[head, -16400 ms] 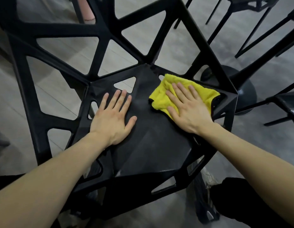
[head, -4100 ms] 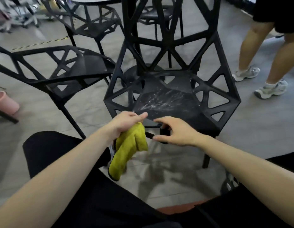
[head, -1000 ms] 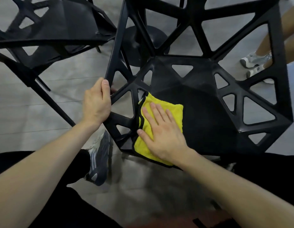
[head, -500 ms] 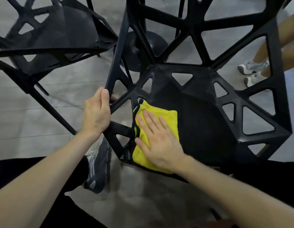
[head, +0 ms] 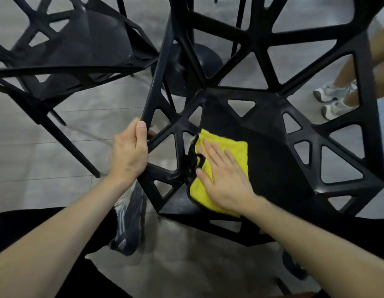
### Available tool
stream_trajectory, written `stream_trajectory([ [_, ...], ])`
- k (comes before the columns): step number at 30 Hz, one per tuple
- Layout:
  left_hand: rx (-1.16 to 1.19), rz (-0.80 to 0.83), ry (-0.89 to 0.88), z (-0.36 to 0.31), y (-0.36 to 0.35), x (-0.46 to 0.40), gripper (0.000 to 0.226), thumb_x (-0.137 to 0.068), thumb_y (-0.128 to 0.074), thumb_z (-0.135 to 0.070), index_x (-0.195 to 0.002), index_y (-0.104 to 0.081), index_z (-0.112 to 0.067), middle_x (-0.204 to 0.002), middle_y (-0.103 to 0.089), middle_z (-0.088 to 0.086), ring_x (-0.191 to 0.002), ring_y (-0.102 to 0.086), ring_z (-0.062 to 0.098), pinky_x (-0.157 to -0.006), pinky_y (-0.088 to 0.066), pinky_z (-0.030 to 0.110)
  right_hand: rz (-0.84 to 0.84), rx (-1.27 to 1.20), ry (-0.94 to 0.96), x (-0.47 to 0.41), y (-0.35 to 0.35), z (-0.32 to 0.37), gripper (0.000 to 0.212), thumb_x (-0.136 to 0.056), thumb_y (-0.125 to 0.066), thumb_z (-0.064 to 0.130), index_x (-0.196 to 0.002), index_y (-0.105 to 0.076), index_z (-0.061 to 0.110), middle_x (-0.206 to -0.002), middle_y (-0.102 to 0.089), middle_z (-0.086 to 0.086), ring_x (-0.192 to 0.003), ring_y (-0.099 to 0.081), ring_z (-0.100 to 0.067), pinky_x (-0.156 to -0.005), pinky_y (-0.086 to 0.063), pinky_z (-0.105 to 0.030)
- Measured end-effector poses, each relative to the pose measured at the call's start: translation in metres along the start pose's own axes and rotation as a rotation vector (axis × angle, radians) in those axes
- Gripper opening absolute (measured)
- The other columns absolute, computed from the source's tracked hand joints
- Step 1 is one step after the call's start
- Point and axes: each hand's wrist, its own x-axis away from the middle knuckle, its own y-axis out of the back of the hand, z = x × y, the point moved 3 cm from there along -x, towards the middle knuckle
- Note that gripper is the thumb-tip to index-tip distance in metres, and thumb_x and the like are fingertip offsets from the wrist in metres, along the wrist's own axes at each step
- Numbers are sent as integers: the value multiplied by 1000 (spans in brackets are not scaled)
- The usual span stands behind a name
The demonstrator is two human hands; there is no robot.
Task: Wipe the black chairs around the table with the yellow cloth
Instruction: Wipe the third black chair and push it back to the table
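Left hand [head: 129, 155] grips the chair [head: 272, 134] frame, probably to steady it; right hand [head: 224, 179], fingers flat, presses the yellow cloth [head: 234, 147] onto the seat.

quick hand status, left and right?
Left hand: fingers curled round the chair frame, gripping it.
Right hand: open, fingers straight, pressing the yellow cloth flat on the seat.
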Motion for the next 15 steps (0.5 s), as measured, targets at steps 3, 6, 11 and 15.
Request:
stream_trajectory([
  [3,-16,-12,-10,0,0,0,46,-116,-31,-35,-105,-69,-11,-86,-74,-11,-85,-68,2,-74,-48,14,-116,25,-169,-102,10,-29,70,-108,-23,56,-170,-17,24,-179,-6,2,-165,-1,-18,-133,-5,-47],
  [6,-16,-12,-13,0,0,-2,45,-116,-32,-34,-104,-68,-10,-85,-74,-8,-83,-67,3,-74,-49,16,-160,34,-261,-162,17,-46,71,-107,-26,53,-170,-16,20,-179,-9,-1,-165,-2,-18,-133,-3,-48],
  [11,20,-4,-7,-3,1,-2,45,-116,-32,-35,-103,-68,-11,-85,-75,-8,-82,-69,7,-77,-53,29,-52,-138,76,-56,6,-7,62,-110,-39,45,-168,-27,25,-177,-18,3,-164,-6,-10,-134,-4,-43],
  [15,37,6,13,-2,-1,-1,46,-116,-32,-36,-103,-69,-12,-85,-76,-6,-82,-68,5,-74,-50,21,-10,-254,153,-40,12,-20,54,-111,-43,44,-162,-35,30,-173,-28,8,-161,-19,-10,-133,-8,-36],
])
